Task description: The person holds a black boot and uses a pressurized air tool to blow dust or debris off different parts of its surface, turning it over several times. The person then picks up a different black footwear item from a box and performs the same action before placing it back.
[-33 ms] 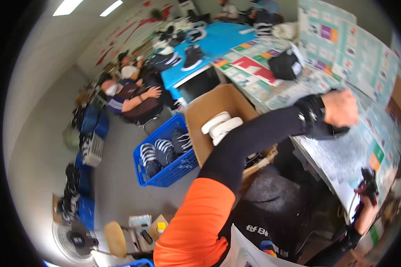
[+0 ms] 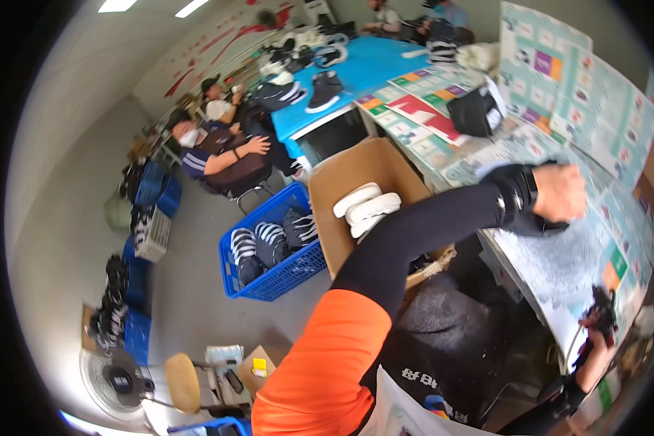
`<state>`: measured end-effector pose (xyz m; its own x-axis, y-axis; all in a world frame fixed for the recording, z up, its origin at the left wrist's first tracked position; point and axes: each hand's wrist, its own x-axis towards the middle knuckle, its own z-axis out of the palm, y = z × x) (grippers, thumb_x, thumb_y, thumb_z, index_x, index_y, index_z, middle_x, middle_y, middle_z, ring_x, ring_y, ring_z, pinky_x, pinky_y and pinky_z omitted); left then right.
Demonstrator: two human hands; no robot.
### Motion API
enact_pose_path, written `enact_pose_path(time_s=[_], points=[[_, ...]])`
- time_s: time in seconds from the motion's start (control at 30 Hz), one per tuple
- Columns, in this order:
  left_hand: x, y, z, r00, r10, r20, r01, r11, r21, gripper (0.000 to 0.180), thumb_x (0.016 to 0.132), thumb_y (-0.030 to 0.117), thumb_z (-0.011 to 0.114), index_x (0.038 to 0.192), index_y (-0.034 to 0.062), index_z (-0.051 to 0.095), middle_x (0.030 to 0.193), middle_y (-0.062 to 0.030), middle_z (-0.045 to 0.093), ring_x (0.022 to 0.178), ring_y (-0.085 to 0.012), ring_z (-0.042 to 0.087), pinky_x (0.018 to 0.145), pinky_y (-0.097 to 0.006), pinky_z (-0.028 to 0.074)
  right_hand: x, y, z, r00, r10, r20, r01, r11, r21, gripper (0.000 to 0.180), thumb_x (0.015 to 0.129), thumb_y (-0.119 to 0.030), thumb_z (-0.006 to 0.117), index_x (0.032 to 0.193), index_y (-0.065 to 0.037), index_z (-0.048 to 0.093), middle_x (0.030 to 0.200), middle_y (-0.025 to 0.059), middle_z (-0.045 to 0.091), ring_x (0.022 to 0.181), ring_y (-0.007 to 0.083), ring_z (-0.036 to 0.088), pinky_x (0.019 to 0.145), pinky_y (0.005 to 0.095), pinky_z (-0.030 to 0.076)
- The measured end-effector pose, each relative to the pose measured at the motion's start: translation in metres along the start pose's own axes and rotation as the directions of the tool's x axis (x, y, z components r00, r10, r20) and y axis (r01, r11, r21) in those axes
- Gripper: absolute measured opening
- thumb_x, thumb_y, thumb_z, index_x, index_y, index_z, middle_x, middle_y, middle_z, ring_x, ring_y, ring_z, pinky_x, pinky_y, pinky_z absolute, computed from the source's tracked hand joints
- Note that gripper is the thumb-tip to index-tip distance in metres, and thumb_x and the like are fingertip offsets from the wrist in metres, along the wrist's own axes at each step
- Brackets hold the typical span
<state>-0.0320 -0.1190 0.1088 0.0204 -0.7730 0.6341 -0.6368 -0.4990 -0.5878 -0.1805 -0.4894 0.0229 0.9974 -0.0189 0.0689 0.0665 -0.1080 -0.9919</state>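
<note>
My left arm, in an orange and black sleeve, reaches across to the worktable (image 2: 559, 269) on the right. My left hand (image 2: 559, 192) is closed in a fist and presses on a black item (image 2: 519, 218) that lies on the table's grey sheet; what the item is I cannot tell. A black strap circles that wrist. At the lower right, by the table's near edge, my right hand (image 2: 596, 327) grips a small dark object (image 2: 602, 301).
An open cardboard box (image 2: 356, 189) with white soles stands beside a blue crate (image 2: 269, 280) of dark shoes. A black bag (image 2: 476, 112) lies on printed sheets. Seated people (image 2: 218, 149) work by a blue table (image 2: 363, 69). A fan (image 2: 112, 378) and a stool (image 2: 182, 381) stand at the lower left.
</note>
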Motion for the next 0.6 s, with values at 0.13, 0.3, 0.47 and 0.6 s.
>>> enact_pose_path(time_s=[0.13,0.3,0.47,0.6], points=[[-0.07,0.032,-0.019,0.897,-0.436,0.07,0.437,0.899,-0.003,0.022,0.089,0.022,0.062,0.105,0.0082,0.067,0.1,-0.007,0.061,0.103,-0.0268,0.059,0.095,-0.044,0.046,0.002,-0.007,0.028,0.999,-0.011,-0.042,0.01,1.0,-0.012,0.037,0.081,-0.01,0.057,0.112,0.0,0.074,0.104,0.0075,0.076,0.055,0.0089,0.051,0.048,0.0235,0.037],[-0.064,0.056,-0.034,0.357,-0.926,-0.122,0.913,0.319,0.253,0.038,0.089,0.018,0.065,0.116,-0.0073,0.059,0.114,-0.0171,0.061,0.108,-0.0365,0.06,0.094,-0.046,0.051,0.004,-0.016,0.03,0.998,0.062,0.024,-0.061,0.997,-0.049,0.044,0.081,-0.009,0.055,0.122,0.0,0.07,0.101,0.0055,0.076,0.056,0.01,0.052,0.048,0.024,0.037],[-0.086,0.046,-0.029,-0.011,-0.992,0.126,0.987,0.009,0.16,0.027,0.095,0.017,0.063,0.107,-0.0076,0.065,0.091,-0.0245,0.072,0.08,-0.0408,0.075,0.072,-0.046,0.061,0.006,-0.014,0.035,1.0,0.009,0.002,-0.009,0.999,-0.038,0.045,0.084,-0.006,0.054,0.125,0.001,0.068,0.098,0.0074,0.077,0.063,0.0085,0.054,0.048,0.023,0.039],[-0.041,0.033,-0.084,0.112,-0.993,0.048,0.976,0.119,0.185,0.022,0.097,0.01,0.053,0.108,-0.0047,0.064,0.081,-0.0217,0.072,0.078,-0.0388,0.075,0.07,-0.049,0.059,-0.001,0.012,0.0,0.997,0.009,-0.08,-0.007,1.0,0.03,0.047,0.082,-0.006,0.055,0.127,0.0,0.066,0.098,0.0075,0.076,0.062,0.0088,0.055,0.047,0.0229,0.038]])
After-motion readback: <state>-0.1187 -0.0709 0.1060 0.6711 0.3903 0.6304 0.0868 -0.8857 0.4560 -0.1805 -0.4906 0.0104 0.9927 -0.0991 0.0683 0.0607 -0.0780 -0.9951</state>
